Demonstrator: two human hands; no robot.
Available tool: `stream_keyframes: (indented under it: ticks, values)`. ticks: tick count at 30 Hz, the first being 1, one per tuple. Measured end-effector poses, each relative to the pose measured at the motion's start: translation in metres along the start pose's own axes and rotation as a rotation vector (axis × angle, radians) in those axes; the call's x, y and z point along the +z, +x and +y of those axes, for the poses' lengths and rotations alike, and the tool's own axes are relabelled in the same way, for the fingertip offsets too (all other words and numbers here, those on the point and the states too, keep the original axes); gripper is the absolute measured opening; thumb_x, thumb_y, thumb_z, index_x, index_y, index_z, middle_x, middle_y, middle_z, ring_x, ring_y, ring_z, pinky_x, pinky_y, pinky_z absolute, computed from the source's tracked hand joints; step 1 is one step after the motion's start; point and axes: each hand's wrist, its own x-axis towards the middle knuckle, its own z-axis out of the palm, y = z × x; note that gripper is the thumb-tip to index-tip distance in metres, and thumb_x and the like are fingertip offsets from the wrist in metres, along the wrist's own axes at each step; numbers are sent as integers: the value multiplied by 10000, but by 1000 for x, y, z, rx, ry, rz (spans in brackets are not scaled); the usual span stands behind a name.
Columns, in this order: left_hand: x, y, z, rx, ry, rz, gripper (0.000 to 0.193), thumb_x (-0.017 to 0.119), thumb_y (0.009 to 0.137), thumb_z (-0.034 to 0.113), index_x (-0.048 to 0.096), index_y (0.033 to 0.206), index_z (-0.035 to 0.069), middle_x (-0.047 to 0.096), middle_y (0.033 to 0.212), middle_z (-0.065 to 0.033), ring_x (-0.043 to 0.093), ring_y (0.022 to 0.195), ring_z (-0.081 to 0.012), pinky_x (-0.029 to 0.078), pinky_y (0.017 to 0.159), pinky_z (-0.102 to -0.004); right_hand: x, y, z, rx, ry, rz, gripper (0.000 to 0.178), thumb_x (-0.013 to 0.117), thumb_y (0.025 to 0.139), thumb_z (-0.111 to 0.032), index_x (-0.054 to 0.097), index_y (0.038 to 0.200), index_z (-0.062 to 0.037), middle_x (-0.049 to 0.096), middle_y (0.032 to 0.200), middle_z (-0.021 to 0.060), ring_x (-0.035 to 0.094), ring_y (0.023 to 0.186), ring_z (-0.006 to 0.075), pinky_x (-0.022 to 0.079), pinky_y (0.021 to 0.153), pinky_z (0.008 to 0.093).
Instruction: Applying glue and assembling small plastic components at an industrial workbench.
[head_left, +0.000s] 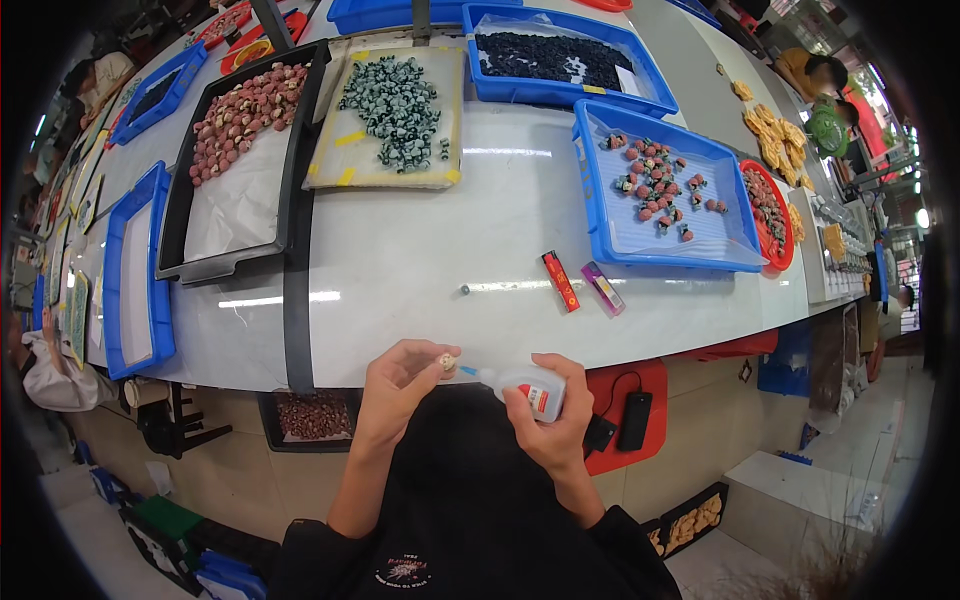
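Holding a small pale bead (447,361) pinched between the thumb and fingertips of the left hand (400,385), the person brings it up to the nozzle of a small white glue bottle (525,387). The right hand (553,415) wraps that bottle, fingers curled tight around its body, and the blue tip points straight at the bead, nearly touching it. Both hands hover just in front of the near edge of the white table (420,260), above the person's dark lap.

Judging from this, the gluing of this one piece is under way and not finished; whether any glue has reached the bead is too small to tell.

On the table just beyond the hands lie a red stick-like packet (560,281) and a small purple one (603,289), side by side, with a tiny dark bead (463,291) lying alone to their left. Farther out on the right, a blue tray (725,235) holds a scattered handful of red-and-green joined pieces, which look like finished work, and most of that tray is bare. Across the middle and left, a yellowish tray (335,150) carries a heap of green parts and a black tray (190,215) a heap of reddish ones, both piles large, so plenty of loose stock seems left. At the far edge another blue tray (650,85) holds dark pieces.
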Motion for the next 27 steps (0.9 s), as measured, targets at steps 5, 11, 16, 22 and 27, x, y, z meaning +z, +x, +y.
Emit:
stream_keyframes:
  ticks: [5, 11, 16, 22, 27]
  values:
    - [1, -1, -4, -49, -61, 5, 254, 568, 898, 32, 563, 1136, -57, 632, 1085, -172, 634, 950, -196, 520, 864, -307, 4, 14, -13, -110, -43, -44, 308, 678, 776, -43, 510, 1029, 9, 610, 672, 70, 614, 574, 131, 458, 506, 233]
    - [-2, 0, -7, -51, -51, -19, 245, 547, 913, 47, 583, 1128, -66, 623, 1103, -176, 629, 965, -199, 525, 862, -312, 8, 16, -12, -134, -60, -53, 292, 667, 783, -42, 508, 1022, 13, 604, 655, 79, 612, 541, 148, 452, 487, 245]
    - [-4, -1, -4, -46, -26, -33, 244, 521, 926, 43, 576, 1135, -68, 618, 1115, -176, 623, 981, -197, 521, 866, -313, 11, 15, -14, -161, -63, -53, 290, 666, 781, -35, 507, 1020, 10, 602, 645, 78, 614, 526, 156, 453, 481, 243]
    - [-5, 0, -4, -48, -12, -41, 248, 520, 929, 53, 569, 1140, -68, 615, 1122, -178, 622, 978, -192, 518, 865, -311, 13, 15, -14, -178, -60, -35, 297, 669, 774, -29, 508, 1021, 10, 603, 652, 81, 617, 530, 156, 458, 485, 244]
    - [-4, 1, -4, -52, -20, -42, 243, 517, 930, 54, 571, 1134, -68, 614, 1123, -180, 623, 977, -194, 519, 864, -312, 12, 14, -14, -184, -99, -63, 308, 673, 774, -26, 508, 1030, 13, 607, 669, 89, 619, 536, 156, 460, 486, 248]
